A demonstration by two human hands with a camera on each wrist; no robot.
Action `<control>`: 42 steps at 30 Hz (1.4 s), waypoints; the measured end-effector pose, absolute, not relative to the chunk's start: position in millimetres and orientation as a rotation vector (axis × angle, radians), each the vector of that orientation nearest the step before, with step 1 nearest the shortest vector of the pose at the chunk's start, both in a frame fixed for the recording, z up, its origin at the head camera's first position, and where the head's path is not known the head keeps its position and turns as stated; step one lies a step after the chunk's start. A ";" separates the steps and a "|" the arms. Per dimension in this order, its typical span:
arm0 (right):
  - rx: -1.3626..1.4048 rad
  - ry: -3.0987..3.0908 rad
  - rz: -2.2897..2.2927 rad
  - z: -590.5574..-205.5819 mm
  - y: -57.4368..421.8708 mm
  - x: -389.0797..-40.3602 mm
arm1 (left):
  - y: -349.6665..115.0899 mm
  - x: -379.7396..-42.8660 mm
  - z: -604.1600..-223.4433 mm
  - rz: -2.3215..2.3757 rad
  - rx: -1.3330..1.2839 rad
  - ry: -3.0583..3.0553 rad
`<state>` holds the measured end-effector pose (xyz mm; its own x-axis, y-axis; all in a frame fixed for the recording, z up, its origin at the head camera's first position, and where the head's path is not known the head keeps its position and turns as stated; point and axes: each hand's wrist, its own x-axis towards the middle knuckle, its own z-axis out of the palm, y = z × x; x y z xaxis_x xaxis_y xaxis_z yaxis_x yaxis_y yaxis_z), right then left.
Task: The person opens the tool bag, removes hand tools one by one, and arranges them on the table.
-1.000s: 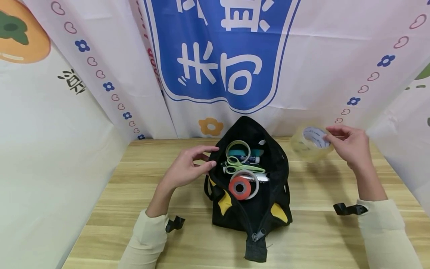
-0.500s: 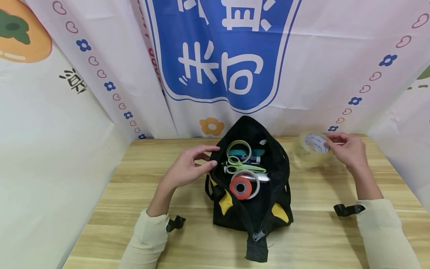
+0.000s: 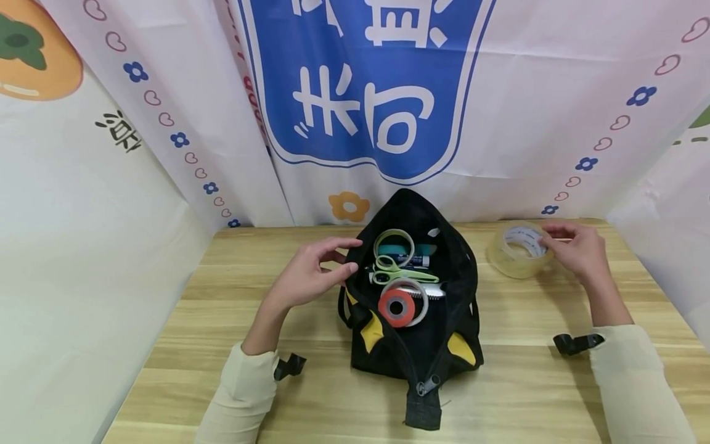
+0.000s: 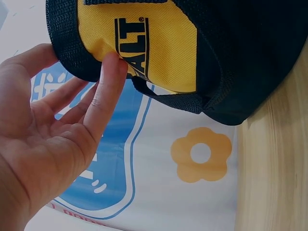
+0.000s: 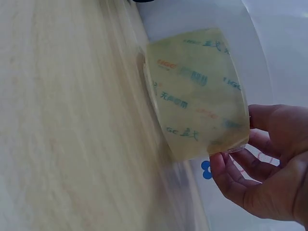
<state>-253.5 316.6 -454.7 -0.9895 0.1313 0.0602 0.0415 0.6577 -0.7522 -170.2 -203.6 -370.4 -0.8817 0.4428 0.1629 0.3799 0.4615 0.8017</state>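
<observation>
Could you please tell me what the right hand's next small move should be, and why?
I'd suggest the right hand ease its grip on the clear tape roll, since the roll appears to sit flat on the table beside the open bag.

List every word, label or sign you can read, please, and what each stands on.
"ALT®" on the yellow panel of the black bag, partly covered.
"UGC", seemingly, on the clear tape roll; other print too blurred.
Roll's inner label: too small.
Blue banner: white characters, partly cut off, uncertain.
Left wall's character, red lettering: unclear.
</observation>
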 end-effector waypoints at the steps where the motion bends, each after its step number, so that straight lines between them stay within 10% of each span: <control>1: -0.144 -2.766 1.253 -455.2 317.3 -253.6 | -203.7 -170.3 -370.6 1.412 0.738 2.627; 18: -0.091 -2.850 1.207 -447.6 313.8 -252.6 | -205.3 -170.0 -369.2 1.415 0.740 2.623; 42: 0.397 -2.606 1.354 -337.7 200.3 -217.9 | -205.2 -170.3 -368.5 1.414 0.744 2.617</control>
